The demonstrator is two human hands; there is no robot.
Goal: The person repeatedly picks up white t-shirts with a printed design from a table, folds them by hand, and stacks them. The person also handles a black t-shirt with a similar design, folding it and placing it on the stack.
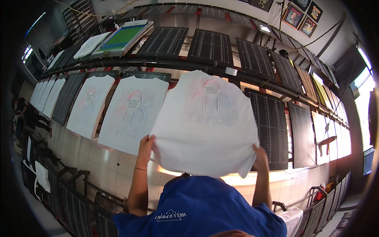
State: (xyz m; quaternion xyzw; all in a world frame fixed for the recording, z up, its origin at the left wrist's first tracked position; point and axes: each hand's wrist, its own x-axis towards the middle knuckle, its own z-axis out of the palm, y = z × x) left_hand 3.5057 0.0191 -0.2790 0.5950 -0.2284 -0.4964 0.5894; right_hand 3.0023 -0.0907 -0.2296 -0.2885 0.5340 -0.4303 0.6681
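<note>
Matt white cloth shirt [205, 130]

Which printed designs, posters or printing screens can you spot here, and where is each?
White shirt, held in both hands: faint pink-grey print.
Two printed white shirts on boards, left.
Green framed printing screen, upper left.
Framed colourful posters on the wall, upper right.

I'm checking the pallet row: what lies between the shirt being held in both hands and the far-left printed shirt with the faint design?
In the head view, one printed white T-shirt lies on its pallet between the held T-shirt and the far-left printed shirt.
</note>
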